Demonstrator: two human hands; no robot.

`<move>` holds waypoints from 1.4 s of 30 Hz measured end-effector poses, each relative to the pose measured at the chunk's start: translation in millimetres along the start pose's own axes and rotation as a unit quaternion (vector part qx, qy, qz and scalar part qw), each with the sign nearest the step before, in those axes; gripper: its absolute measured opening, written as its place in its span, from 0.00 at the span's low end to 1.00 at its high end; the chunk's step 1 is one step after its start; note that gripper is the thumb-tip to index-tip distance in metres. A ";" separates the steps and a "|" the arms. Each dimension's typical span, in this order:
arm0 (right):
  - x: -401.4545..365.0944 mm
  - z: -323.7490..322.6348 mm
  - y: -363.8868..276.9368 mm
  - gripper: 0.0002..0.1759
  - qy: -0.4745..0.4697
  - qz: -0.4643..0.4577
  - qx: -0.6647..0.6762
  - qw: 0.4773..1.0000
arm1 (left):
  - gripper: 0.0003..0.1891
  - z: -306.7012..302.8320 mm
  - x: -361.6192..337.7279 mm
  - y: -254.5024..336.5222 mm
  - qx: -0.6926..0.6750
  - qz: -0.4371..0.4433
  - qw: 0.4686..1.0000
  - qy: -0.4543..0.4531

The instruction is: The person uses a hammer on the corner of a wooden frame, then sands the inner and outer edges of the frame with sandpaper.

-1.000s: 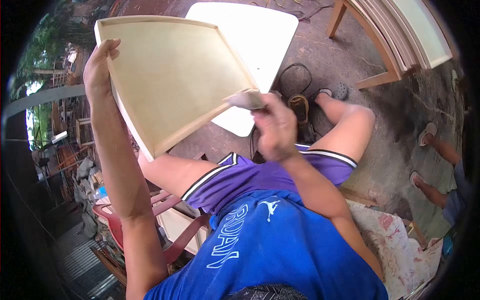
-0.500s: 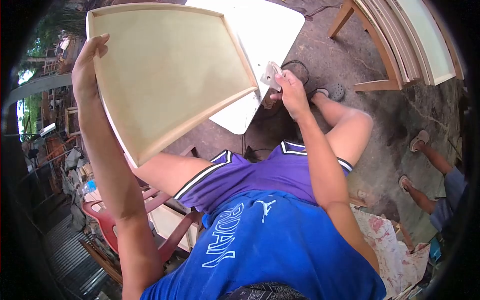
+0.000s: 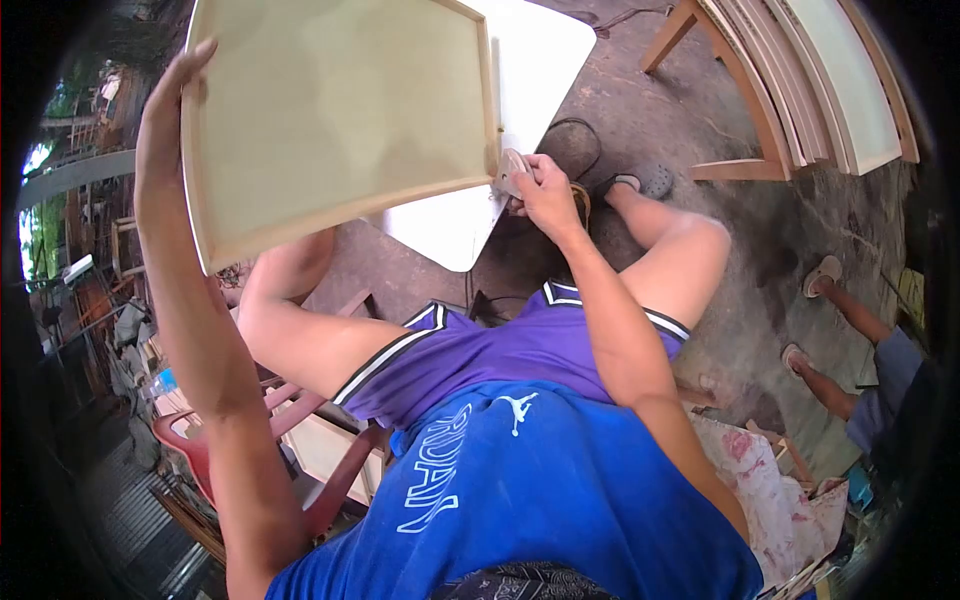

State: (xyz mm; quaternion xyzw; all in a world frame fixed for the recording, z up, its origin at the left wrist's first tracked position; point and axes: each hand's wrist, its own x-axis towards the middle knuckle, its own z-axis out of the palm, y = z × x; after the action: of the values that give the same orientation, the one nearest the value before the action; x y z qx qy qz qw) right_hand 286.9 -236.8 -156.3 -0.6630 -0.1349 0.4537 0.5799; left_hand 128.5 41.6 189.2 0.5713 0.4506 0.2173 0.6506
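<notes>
Pale wooden panel (image 3: 330,110) held up over the knees, recessed face turned to the camera, framed rim all round. Tilted: lower rail sloping down from the right corner to the left. Top edge cut off by the view, so long axis not sure, seemingly along that lower rail. Left hand (image 3: 170,95) clamped on the left rail, fingers curled over the edge. Right hand (image 3: 545,190) pinching a small grey sanding pad (image 3: 510,170) against the lower right corner. White board (image 3: 530,60) flat on the ground beyond – red chair (image 3: 330,480) beneath.
</notes>
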 end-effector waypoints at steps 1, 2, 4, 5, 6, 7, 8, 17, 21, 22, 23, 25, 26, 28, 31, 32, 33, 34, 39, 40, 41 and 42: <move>2.0 2.7 6.8 0.21 0.016 -0.020 -0.050 0.998 | 0.25 -3.6 -8.5 -7.4 0.002 -0.001 1.000 -0.004; 3.7 4.1 13.3 0.23 0.051 -0.054 -0.107 0.992 | 0.27 -14.5 -16.6 -20.7 0.026 0.050 0.998 0.000; -3.0 8.4 2.1 0.23 0.064 -0.072 -0.138 0.986 | 0.28 -50.8 -26.2 -56.1 -0.101 0.092 0.984 -0.111; -5.8 10.4 -2.0 0.23 0.071 -0.091 -0.172 0.978 | 0.28 -67.2 -31.7 -70.5 -0.248 0.078 0.940 -0.219; -5.1 12.6 -1.2 0.20 0.070 -0.122 -0.209 0.968 | 0.28 -48.1 -48.3 -75.6 -0.249 0.078 0.939 -0.222; -5.3 13.9 -1.9 0.20 0.072 -0.122 -0.210 0.967 | 0.24 -10.1 -70.4 -84.7 -0.249 0.125 0.945 -0.173; -6.5 16.2 -2.8 0.20 0.056 -0.119 -0.213 0.968 | 0.21 21.2 -84.5 -92.4 -0.247 0.173 0.946 -0.121; -34.8 -8.0 -30.4 0.12 0.054 -0.205 -0.181 0.960 | 0.18 56.4 -46.7 -159.3 0.192 0.319 0.911 0.177; -64.3 -17.4 -57.7 0.12 0.043 -0.353 -0.176 0.918 | 0.14 61.1 -69.2 -59.2 0.221 0.279 0.906 0.226; -71.1 -12.1 -59.9 0.12 0.034 -0.351 -0.172 0.920 | 0.16 64.2 -67.2 -43.2 0.243 0.232 0.922 0.194; -79.4 -5.7 -60.4 0.12 0.001 -0.370 -0.174 0.913 | 0.17 65.9 -61.8 -36.7 0.263 0.185 0.933 0.162; -96.5 6.8 -61.0 0.12 -0.040 -0.386 -0.170 0.906 | 0.22 68.3 -38.1 -41.0 0.355 0.137 0.919 0.098; -105.5 12.1 -61.8 0.12 -0.038 -0.379 -0.164 0.910 | 0.22 73.7 -21.2 -48.5 0.358 0.132 0.919 0.104; -113.3 17.5 -61.3 0.12 -0.027 -0.386 -0.157 0.909 | 0.23 90.4 20.2 -71.1 0.386 0.067 0.917 0.080; -123.4 19.0 -60.4 0.12 -0.038 -0.373 -0.151 0.914 | 0.21 105.2 47.7 -81.4 0.363 0.042 0.930 0.039; -126.9 22.1 -60.5 0.12 -0.044 -0.374 -0.143 0.915 | 0.18 107.8 51.8 -80.2 0.318 0.063 0.946 0.019; -128.9 26.7 -62.1 0.12 -0.044 -0.368 -0.135 0.919 | 0.18 107.6 51.1 -79.4 0.326 0.056 0.944 0.018; -132.0 32.1 -64.1 0.12 -0.056 -0.378 -0.139 0.914 | 0.19 106.6 47.7 -78.7 0.303 0.079 0.950 -0.010; -146.9 57.2 -72.5 0.15 -0.076 -0.408 -0.164 0.895 | 0.25 74.7 -49.8 -110.7 0.299 0.056 0.952 -0.030; -148.9 62.1 -69.1 0.18 -0.085 -0.416 -0.166 0.890 | 0.27 62.5 -65.0 -120.0 0.273 0.023 0.961 -0.034; -150.5 67.3 -69.5 0.18 -0.086 -0.411 -0.163 0.893 | 0.27 62.9 -75.2 -120.7 0.276 0.017 0.960 -0.035; -156.1 72.6 -72.4 0.19 -0.103 -0.420 -0.158 0.888 | 0.27 64.0 -87.5 -123.7 0.187 0.003 0.982 -0.022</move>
State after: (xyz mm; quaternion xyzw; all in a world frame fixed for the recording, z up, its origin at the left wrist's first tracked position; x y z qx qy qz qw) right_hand 170.9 -278.9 -16.2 -0.5770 -0.5297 0.2057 0.5867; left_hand 109.5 -94.5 98.9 0.6887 0.4670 0.1186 0.5418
